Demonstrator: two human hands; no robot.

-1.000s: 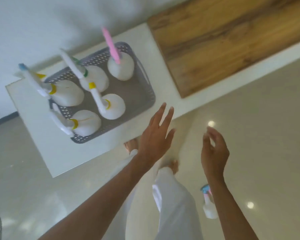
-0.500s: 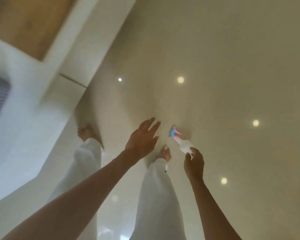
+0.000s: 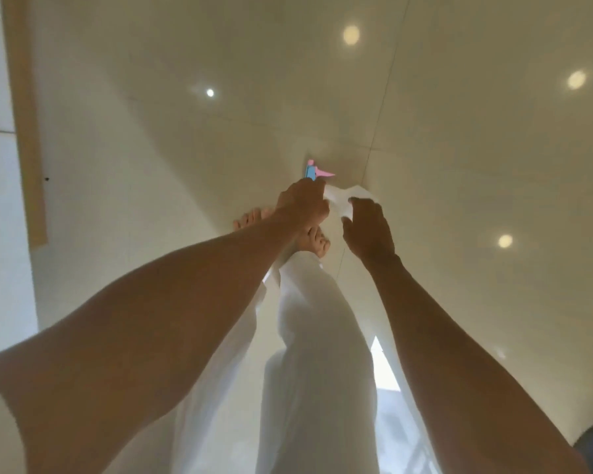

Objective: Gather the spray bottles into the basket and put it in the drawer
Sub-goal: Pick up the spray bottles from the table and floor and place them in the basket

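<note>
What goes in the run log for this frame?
stage: floor pickup | left hand: at spray bottle neck | right hand: at body | basket: unseen

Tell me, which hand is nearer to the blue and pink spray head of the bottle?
Left. The left hand is right beside the spray head, at the neck. The right hand is lower, on the bottle's white body.

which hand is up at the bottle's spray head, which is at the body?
The left hand is at the neck, just below the blue-and-pink spray head of the spray bottle. The right hand cups the white body lower down.
</note>
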